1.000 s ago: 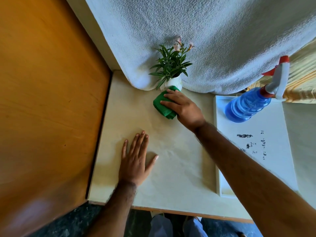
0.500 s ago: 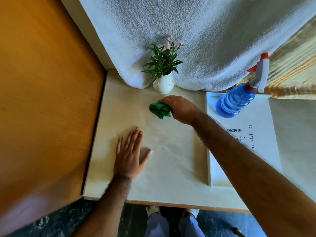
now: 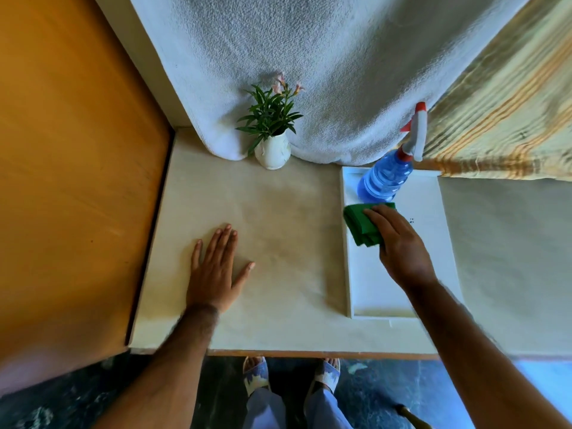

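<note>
A folded green cloth point(image 3: 359, 224) lies on the left part of a white tray point(image 3: 371, 289). My right hand point(image 3: 399, 246) holds the cloth, with the fingers laid over its top and the thumb hidden beneath. My left hand point(image 3: 213, 274) rests flat on the cream table top point(image 3: 278, 218) with its fingers spread, well left of the tray. A blue spray bottle point(image 3: 383, 181) with a white and red trigger stands at the tray's far end, just beyond the cloth.
A small white vase point(image 3: 273, 153) with a green plant stands at the back of the table against a hanging white towel point(image 3: 309, 72). A wooden panel point(image 3: 71, 181) borders the table's left side. A striped fabric point(image 3: 501, 119) hangs at the back right.
My right hand has carried the green cloth from in front of the vase rightwards onto the white tray. My left hand has stayed flat on the table.
</note>
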Action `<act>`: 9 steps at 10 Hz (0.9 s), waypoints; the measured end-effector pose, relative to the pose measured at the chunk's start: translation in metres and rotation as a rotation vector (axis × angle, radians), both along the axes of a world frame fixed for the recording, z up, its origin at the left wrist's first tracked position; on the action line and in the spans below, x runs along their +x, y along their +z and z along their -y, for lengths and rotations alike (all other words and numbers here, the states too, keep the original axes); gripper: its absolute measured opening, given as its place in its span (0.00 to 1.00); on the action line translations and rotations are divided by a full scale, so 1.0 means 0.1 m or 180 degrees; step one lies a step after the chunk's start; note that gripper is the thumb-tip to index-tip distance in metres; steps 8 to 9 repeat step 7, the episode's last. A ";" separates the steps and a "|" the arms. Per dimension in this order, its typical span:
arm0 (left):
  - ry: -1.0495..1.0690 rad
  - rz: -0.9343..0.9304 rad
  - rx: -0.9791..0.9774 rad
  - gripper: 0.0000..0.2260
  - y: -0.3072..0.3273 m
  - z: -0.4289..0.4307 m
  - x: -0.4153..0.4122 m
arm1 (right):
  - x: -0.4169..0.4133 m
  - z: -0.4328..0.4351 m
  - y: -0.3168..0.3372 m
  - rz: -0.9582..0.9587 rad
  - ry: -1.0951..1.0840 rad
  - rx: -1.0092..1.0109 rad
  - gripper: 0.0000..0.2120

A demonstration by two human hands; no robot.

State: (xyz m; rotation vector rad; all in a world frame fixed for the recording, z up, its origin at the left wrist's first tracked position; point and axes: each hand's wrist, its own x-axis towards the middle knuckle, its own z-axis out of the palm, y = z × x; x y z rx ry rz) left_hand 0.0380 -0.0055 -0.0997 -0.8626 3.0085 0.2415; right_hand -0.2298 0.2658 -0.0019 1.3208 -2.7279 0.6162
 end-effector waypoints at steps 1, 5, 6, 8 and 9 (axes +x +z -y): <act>-0.0003 -0.0034 0.0083 0.37 0.01 -0.01 0.00 | 0.06 -0.26 -0.18 0.0087 -0.0243 0.0176 0.25; 0.0004 0.0224 0.0076 0.38 0.02 -0.06 0.00 | 0.26 -0.54 -0.47 0.0348 0.0226 0.1501 0.46; 0.0005 0.0622 0.0266 0.43 0.20 -0.06 -0.07 | 0.31 -0.42 -0.29 0.0145 0.0259 0.1499 0.47; -0.0099 0.0664 0.0423 0.49 0.56 -0.02 -0.25 | 0.33 -0.11 0.05 0.0009 0.0373 0.1251 0.47; -0.0099 0.0664 0.0423 0.49 0.56 -0.02 -0.25 | 0.33 -0.11 0.05 0.0009 0.0373 0.1251 0.47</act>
